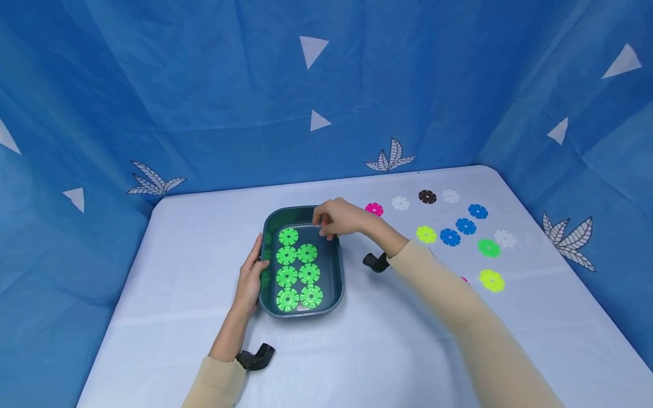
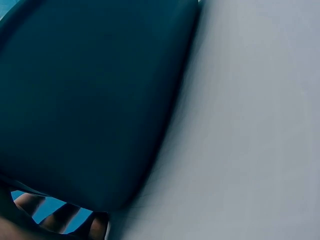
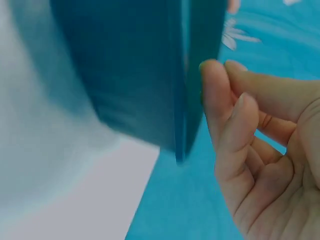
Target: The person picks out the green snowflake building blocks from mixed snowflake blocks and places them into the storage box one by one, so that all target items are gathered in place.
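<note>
My left hand (image 1: 248,281) grips the left side of a dark teal tray (image 1: 336,294), its thumb over the rim. In the left wrist view the tray's outer wall (image 2: 90,100) fills much of the picture, with fingertips (image 2: 97,226) under its edge. Inside lie several green notched discs (image 1: 309,273), set in two columns. Over the tray's far right corner, my right hand (image 1: 343,217) pinches with thumb and fingers. A thin green sliver shows at those fingertips (image 3: 215,82), like a green notched disc seen nearly edge-on; the fingers hide most of it.
To the right on the white table (image 1: 178,255) lie loose notched discs: blue ones (image 1: 450,237), yellow ones (image 1: 492,280), a green one (image 1: 489,247), white ones (image 1: 400,203), a brown one (image 1: 427,196) and a pink one (image 1: 374,209). A blue curtain (image 1: 229,113) surrounds the table.
</note>
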Available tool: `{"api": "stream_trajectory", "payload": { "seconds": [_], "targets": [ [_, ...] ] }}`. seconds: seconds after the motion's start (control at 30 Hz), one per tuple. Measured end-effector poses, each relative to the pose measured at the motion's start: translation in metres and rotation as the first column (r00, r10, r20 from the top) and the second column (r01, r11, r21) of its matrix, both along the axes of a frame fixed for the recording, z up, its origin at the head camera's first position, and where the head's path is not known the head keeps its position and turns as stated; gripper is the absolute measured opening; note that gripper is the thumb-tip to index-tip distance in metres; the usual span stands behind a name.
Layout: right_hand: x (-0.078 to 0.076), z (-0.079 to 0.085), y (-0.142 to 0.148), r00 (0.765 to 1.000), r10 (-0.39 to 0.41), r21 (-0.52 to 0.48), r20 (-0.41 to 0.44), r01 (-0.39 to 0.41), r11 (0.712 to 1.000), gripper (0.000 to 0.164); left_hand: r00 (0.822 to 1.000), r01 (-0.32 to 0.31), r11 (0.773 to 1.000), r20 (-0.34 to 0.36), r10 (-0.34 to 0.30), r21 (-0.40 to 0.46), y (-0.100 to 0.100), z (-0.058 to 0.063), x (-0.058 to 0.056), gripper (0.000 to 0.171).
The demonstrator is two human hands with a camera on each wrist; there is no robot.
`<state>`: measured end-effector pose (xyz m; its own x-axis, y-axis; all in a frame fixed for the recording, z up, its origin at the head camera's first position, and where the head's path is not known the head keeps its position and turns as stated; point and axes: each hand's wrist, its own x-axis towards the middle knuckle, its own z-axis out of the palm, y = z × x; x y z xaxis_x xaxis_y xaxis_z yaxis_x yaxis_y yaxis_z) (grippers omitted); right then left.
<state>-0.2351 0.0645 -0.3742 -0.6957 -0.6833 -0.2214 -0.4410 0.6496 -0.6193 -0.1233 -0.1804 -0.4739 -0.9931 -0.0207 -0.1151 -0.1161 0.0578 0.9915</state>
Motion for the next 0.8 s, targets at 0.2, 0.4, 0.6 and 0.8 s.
{"api": "stream_trajectory", "payload": {
  "seconds": [0.2,0.4,0.6,0.8],
  "targets": [
    [0.017,-0.006,0.063,0.982,-0.166,-0.097,0.092,0.175,0.98,0.025,1.0,0.001,1.0,0.0,-0.001,0.0,0.0,0.001,0.001,0.063],
    [0.039,-0.021,0.138,0.931,-0.339,-0.102,0.137,0.353,0.93,0.025,1.0,0.011,1.0,-0.001,-0.011,0.005,0.001,0.002,0.0,0.063],
    [0.057,-0.02,0.209,0.846,-0.525,-0.071,0.09,0.531,0.844,0.03,1.0,0.013,1.0,-0.007,-0.013,0.001,0.002,0.002,0.0,0.063],
    [0.077,-0.012,0.269,0.781,-0.624,-0.029,-0.005,0.624,0.781,0.04,1.0,0.007,1.0,0.011,-0.007,-0.006,0.0,0.002,0.0,0.062]
  ]
}}
